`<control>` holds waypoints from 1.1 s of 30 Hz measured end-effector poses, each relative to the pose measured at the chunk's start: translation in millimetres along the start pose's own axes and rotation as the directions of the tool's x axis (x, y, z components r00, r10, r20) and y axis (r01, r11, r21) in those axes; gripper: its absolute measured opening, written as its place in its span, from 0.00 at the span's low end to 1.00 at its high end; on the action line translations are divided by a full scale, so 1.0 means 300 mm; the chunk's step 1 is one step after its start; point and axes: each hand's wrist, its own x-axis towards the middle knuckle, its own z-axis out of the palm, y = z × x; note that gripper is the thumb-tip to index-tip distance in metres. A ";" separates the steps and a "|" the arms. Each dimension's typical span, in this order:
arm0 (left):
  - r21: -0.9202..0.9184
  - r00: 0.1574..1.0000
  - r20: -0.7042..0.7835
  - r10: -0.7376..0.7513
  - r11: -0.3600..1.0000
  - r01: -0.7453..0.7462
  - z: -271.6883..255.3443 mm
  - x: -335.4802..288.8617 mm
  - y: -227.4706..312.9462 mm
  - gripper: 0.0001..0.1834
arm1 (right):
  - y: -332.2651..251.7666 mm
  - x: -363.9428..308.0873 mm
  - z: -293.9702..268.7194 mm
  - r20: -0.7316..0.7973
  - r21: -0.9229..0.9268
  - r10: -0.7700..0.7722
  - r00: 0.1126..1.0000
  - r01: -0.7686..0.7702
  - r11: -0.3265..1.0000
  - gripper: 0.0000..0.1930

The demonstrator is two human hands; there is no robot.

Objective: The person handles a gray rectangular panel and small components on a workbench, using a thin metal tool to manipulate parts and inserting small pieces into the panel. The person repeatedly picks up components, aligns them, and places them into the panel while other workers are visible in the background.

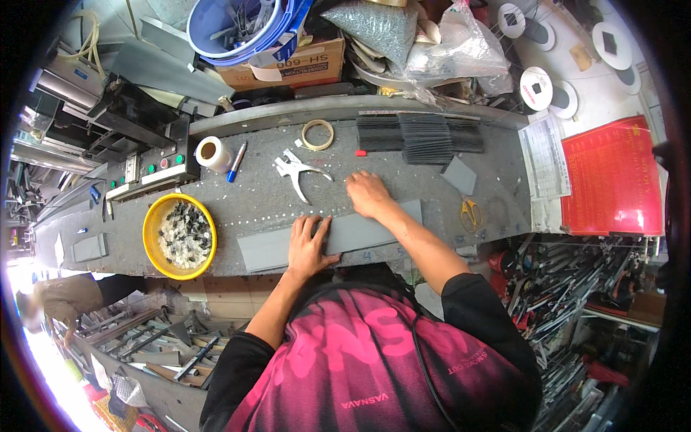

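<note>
A long flat grey strip lies along the near edge of the grey-covered bench. My left hand rests on the strip, its fingers spread and its thumb held apart. Just beyond the strip's far edge, my right hand is down on the bench with its fingers bent together. Whatever its fingertips may hold is hidden. A row of small pale dots runs along the bench between the strip and the white-handled pliers-like tool, which lies with its handles apart.
A yellow basin of small clear and black pieces stands left. Beyond are a tape roll, a blue marker, a white roll and dark pleated mesh. Yellow-handled scissors lie right. A machine with buttons stands left.
</note>
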 end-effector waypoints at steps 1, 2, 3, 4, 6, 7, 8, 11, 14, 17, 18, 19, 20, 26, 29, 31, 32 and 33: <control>-0.011 1.000 0.000 -0.007 1.000 0.007 0.001 0.003 -0.002 0.61 | 0.024 -0.004 -0.015 -0.005 -0.034 0.018 1.000 -0.018 0.999 0.17; -0.022 1.000 0.001 -0.013 1.000 0.013 0.002 0.005 -0.004 0.60 | 0.049 -0.011 -0.032 -0.009 -0.068 0.038 0.999 -0.039 0.997 0.17; -0.034 1.000 0.001 -0.016 0.999 0.016 0.003 0.008 -0.005 0.60 | 0.079 -0.019 -0.052 -0.002 -0.036 0.037 0.999 -0.037 0.999 0.14; -0.036 1.000 0.012 -0.024 0.999 0.025 0.004 0.013 -0.007 0.60 | 0.106 -0.026 -0.072 -0.033 0.031 0.054 0.998 -0.053 0.998 0.12; -0.043 0.998 0.042 -0.048 0.998 0.050 0.005 0.018 -0.008 0.61 | 0.154 -0.050 -0.110 -0.076 0.162 0.103 0.992 -0.090 0.983 0.08; -0.046 0.998 0.038 -0.045 0.998 0.046 0.005 0.022 -0.008 0.60 | 0.176 -0.069 -0.127 -0.138 0.207 0.114 0.984 -0.084 0.975 0.06; -0.038 0.999 0.035 -0.036 0.999 0.038 0.004 0.028 -0.010 0.60 | 0.195 -0.088 -0.142 -0.185 0.249 0.136 0.973 -0.087 0.965 0.05; -0.026 0.999 0.043 -0.021 0.999 0.022 0.000 0.048 -0.014 0.58 | 0.235 -0.143 -0.168 -0.227 0.537 0.323 0.919 -0.159 0.829 0.04; -0.047 0.994 0.096 -0.047 0.998 0.052 -0.009 0.062 -0.017 0.57 | 0.263 -0.182 -0.163 -0.236 0.725 0.473 0.849 -0.171 0.667 0.04; -0.049 0.996 0.078 -0.040 0.998 0.044 -0.015 0.068 -0.009 0.57 | 0.281 -0.204 -0.125 -0.228 0.735 0.503 0.834 -0.191 0.650 0.08; -0.046 0.996 0.078 -0.042 0.998 0.046 -0.018 0.072 -0.007 0.57 | 0.287 -0.206 -0.110 -0.193 0.725 0.526 0.828 -0.241 0.645 0.10; -0.046 0.995 0.086 -0.043 0.998 0.048 -0.021 0.074 -0.006 0.57 | 0.285 -0.207 -0.089 -0.255 0.661 0.481 0.839 -0.212 0.720 0.10; -0.045 0.994 0.095 -0.045 0.998 0.050 -0.023 0.077 -0.005 0.58 | 0.279 -0.206 -0.067 -0.285 0.598 0.462 0.840 -0.221 0.771 0.10; -0.020 0.986 0.152 -0.064 0.997 0.068 -0.045 0.091 0.001 0.58 | 0.264 -0.168 -0.005 -0.346 0.463 0.284 0.894 -0.100 0.881 0.08; 0.032 0.986 0.145 -0.089 0.996 0.085 -0.059 0.089 0.017 0.57 | 0.271 -0.149 -0.014 -0.296 0.443 0.264 0.918 -0.113 0.889 0.06; 0.006 0.984 0.151 -0.098 0.995 0.099 -0.069 0.089 0.027 0.55 | 0.281 -0.158 -0.025 -0.265 0.399 0.270 0.926 -0.150 0.905 0.03; -0.021 0.988 0.104 -0.112 0.993 0.115 -0.071 0.086 0.036 0.53 | 0.282 -0.170 -0.030 -0.255 0.437 0.293 0.921 -0.160 0.885 0.03; -0.051 0.991 0.045 -0.124 0.991 0.127 -0.070 0.084 0.049 0.51 | 0.280 -0.191 -0.035 -0.234 0.467 0.327 0.915 -0.189 0.864 0.03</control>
